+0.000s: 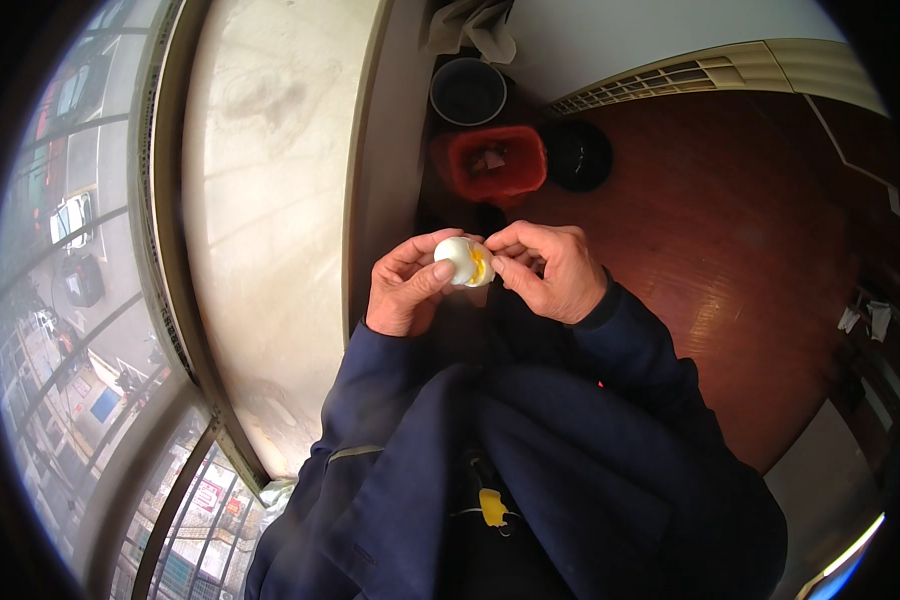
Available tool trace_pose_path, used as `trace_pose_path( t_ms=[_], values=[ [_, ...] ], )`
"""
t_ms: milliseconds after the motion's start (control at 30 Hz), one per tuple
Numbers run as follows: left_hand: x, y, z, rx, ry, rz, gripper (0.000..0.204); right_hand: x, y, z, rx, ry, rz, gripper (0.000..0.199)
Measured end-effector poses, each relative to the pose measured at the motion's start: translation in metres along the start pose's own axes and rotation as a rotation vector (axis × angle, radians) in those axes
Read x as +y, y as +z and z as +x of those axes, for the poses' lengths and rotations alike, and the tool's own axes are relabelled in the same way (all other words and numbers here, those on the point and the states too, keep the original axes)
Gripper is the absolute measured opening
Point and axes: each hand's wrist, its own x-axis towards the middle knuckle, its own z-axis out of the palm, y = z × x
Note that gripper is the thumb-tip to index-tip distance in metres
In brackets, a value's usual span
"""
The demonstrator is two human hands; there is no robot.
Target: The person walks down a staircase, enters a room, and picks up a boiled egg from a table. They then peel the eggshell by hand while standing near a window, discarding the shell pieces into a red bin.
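A boiled egg (pixel 454 258) with smooth white showing and a yellow patch of yolk on its right side is held in front of me. My left hand (pixel 406 284) is closed around its left part, thumb on the near side. At the egg's right edge, the thumb and fingertips of my right hand (pixel 554 268) are pinched together, touching it or very close. What lies between those right fingertips is too small to make out.
Beyond my hands stands a red bin (pixel 500 165) with some scraps inside. A dark round container (pixel 578 156) and a grey bucket (pixel 468 92) are beside it. A pale window sill (pixel 270 220) runs along my left, next to a barred window. The floor (pixel 710 260) is reddish brown.
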Motion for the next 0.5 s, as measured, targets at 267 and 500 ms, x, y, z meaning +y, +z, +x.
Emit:
trace_pose_path(
  t_ms=[267,500],
  values=[
    [0.0035,0.0024,0.0015,0.037,-0.051,0.029,0.042,-0.0001,0.0036,0.0014,0.063,-0.236,-0.224,0.017],
    [0.0050,0.0033,0.0021,-0.016,-0.037,0.011,0.043,0.0071,0.0056,0.0009,0.121,-0.336,-0.314,0.017]
  ],
)
